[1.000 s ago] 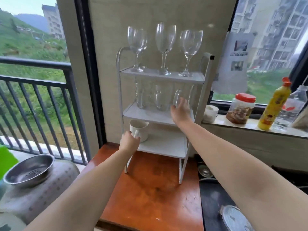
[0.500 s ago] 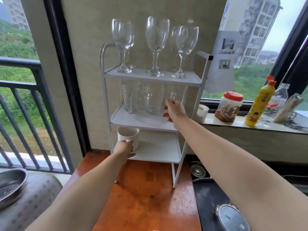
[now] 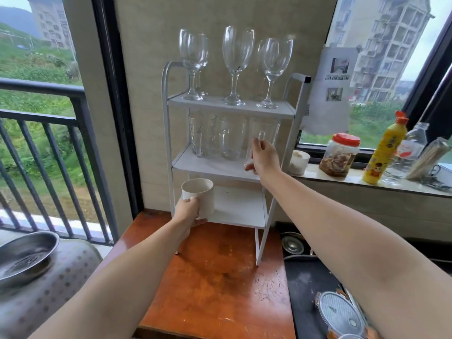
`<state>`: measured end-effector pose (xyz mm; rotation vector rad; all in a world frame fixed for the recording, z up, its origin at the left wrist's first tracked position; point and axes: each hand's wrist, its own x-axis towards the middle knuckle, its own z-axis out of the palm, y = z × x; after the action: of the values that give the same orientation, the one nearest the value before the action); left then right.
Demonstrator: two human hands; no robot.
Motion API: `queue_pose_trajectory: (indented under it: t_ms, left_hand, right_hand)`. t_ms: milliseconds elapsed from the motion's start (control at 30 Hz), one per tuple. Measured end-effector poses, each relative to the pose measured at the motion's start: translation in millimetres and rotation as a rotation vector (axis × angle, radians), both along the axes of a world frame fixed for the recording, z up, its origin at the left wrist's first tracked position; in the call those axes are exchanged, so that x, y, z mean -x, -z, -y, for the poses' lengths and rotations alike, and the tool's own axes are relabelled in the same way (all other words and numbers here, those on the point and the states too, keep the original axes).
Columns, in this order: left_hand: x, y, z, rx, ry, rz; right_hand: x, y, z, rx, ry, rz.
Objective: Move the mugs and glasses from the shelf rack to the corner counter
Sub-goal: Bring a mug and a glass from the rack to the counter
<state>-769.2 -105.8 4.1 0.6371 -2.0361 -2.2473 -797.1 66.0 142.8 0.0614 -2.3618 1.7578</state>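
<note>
A white three-tier shelf rack (image 3: pixel 297 104) stands on an orange-brown counter (image 3: pixel 220 285) against the wall. Several wine glasses (image 3: pixel 236 64) stand on its top tier. The middle tier carries three clear glass mugs (image 3: pixel 231 138). My right hand (image 3: pixel 265 157) grips the handle of the rightmost glass mug (image 3: pixel 265 132), which still rests on that tier. My left hand (image 3: pixel 188 212) holds a white mug (image 3: pixel 199 194), lifted at the front left of the bottom tier.
A window sill on the right carries a small white cup (image 3: pixel 299 161), a red-lidded jar (image 3: pixel 341 154), a yellow bottle (image 3: pixel 384 148) and a clear bottle (image 3: pixel 408 152). A steel bowl (image 3: pixel 24 258) lies at the left. A black stove surface (image 3: pixel 310 289) borders the counter's right side.
My left hand has closed on the white mug and raised it off the bottom tier. My right hand has taken hold of the rightmost glass mug's handle.
</note>
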Motion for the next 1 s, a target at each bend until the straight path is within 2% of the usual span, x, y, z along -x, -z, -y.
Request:
queue_pose_trajectory:
  t_ms: [367, 533, 733, 1000]
  left_hand:
    - [-96.0, -32.4, 1.0, -0.016, 0.109, -0.06]
    - [-140.6, -24.8, 6.6, 0.064, 0.145, -0.039]
    - [-193.6, -4.1, -19.8, 0.095, 0.239, 0.009]
    - [-236.3, 15.7, -118.3, 0.162, 0.431, 0.039]
  right_hand:
    - [-111.0, -4.1, -0.1, -0.03, -0.024, -0.104]
    - [-177.6, 7.8, -5.3, 0.144, -0.014, -0.019]
    - [-251.7, 56.9, -45.3, 0.171, 0.146, 0.132]
    - [-355.9, 125.9, -140.3, 0.159, 0.434, 0.267]
